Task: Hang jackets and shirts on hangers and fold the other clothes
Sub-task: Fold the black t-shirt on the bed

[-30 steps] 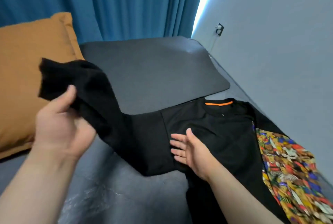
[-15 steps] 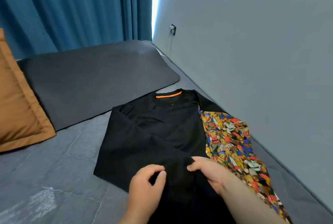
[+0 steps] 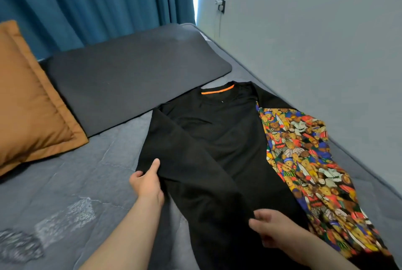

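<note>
A black long-sleeved top with an orange strip inside the collar lies flat on the grey bed, collar pointing away from me. Its left sleeve is folded diagonally across the body. Its right sleeve is a colourful teddy-bear print and lies spread toward the wall. My left hand pinches the folded left edge of the top, thumb on the fabric. My right hand grips the end of the folded sleeve near the lower middle.
A dark grey mat covers the far part of the bed. An orange-brown pillow rests at the left. Blue curtains hang behind. A grey wall with a plugged socket runs along the right.
The black sleeve that my left hand held up at the left now lies folded across the top's body. Both hands have moved down and apart along the fold.
</note>
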Demonstrator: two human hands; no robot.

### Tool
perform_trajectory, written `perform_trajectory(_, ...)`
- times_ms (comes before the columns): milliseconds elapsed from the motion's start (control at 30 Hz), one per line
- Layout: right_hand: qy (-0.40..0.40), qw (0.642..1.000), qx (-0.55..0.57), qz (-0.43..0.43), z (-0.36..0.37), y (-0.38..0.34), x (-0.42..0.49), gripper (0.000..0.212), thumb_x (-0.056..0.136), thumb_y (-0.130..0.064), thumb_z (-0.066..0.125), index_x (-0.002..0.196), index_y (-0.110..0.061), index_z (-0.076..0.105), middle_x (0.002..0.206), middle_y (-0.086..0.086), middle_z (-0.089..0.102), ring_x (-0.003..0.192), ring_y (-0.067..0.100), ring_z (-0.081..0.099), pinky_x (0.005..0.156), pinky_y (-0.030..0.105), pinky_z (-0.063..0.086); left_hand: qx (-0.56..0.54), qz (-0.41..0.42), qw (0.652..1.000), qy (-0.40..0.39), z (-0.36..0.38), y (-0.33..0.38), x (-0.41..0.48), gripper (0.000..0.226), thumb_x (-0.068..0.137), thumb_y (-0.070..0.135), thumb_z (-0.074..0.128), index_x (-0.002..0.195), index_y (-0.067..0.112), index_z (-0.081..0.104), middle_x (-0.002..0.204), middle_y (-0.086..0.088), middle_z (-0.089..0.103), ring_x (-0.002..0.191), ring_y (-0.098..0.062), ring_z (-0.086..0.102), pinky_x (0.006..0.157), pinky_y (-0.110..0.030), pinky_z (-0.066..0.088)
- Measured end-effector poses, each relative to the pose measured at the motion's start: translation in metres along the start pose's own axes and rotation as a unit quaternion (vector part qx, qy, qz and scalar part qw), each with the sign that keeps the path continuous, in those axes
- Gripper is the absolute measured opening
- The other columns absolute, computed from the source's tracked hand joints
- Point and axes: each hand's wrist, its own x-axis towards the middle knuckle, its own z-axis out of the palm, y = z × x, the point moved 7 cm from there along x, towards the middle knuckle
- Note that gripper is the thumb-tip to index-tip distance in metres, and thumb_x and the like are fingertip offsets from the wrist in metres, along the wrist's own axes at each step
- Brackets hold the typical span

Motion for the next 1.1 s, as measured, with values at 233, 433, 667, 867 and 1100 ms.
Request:
perform_trajectory(233, 0.026, 0.998, -0.023, 0.049, -0.048, 0.016, -0.013, 0.018, 0.086, 0.001, 0.065, 0.099, -0.011, 0.065, 0.100, 0.013, 0.067, 0.094, 0.024, 0.065, 0.097, 0.032, 0.047, -0.008, 0.064, 0.998, -0.021, 0.008, 0.010, -0.001, 0.031, 0.085, 0.018, 0.071, 0.105, 0.024, 0.048, 0.108, -0.010, 0.057, 0.084, -0.021, 0.060, 0.079, -0.037, 0.055)
perform_trajectory(433, -0.006, 0.976, -0.171, 0.135, -0.053, 0.018, -0.029, 0.037, 0.078, -0.033, 0.077, 0.111, -0.024, 0.065, 0.114, -0.004, 0.066, 0.096, 0.009, 0.066, 0.081, 0.027, 0.057, 0.007, -0.057, 0.992, -0.110, 0.023, -0.012, 0.001, 0.022, 0.086, 0.006, 0.068, 0.103, 0.016, 0.059, 0.105, -0.012, 0.068, 0.086, -0.022, 0.066, 0.076, -0.037, 0.055)
perform_trajectory(667, 0.043, 0.987, -0.152, 0.042, -0.022, 0.020, -0.008, 0.019, 0.081, -0.027, 0.076, 0.099, -0.021, 0.073, 0.091, -0.006, 0.076, 0.087, 0.006, 0.071, 0.093, 0.033, 0.053, 0.410, 0.085, 0.890, -0.182, 0.064, 0.027, 0.016, 0.024, 0.071, 0.026, 0.084, 0.087, 0.016, 0.069, 0.086, -0.003, 0.072, 0.081, -0.022, 0.069, 0.077, -0.036, 0.056)
perform_trajectory(867, 0.077, 0.983, -0.162, 0.025, -0.020, 0.014, -0.016, 0.017, 0.080, -0.029, 0.078, 0.088, -0.017, 0.069, 0.084, -0.003, 0.073, 0.076, 0.010, 0.070, 0.070, 0.023, 0.055, 0.417, 0.123, 0.887, -0.158, 0.094, 0.060, 0.026, 0.030, 0.083, 0.027, 0.074, 0.104, 0.008, 0.064, 0.100, -0.009, 0.067, 0.091, -0.028, 0.064, 0.084, -0.037, 0.053)
perform_trajectory(1100, 0.087, 0.982, -0.147, 0.084, -0.007, 0.060, -0.041, 0.027, 0.072, -0.031, 0.083, 0.096, -0.026, 0.072, 0.093, -0.007, 0.074, 0.089, 0.010, 0.068, 0.082, 0.026, 0.054, 0.387, -0.126, 0.868, -0.284, 0.054, 0.037, 0.041, 0.019, 0.088, 0.023, 0.057, 0.102, 0.019, 0.069, 0.091, 0.001, 0.074, 0.081, -0.016, 0.069, 0.083, -0.032, 0.048)
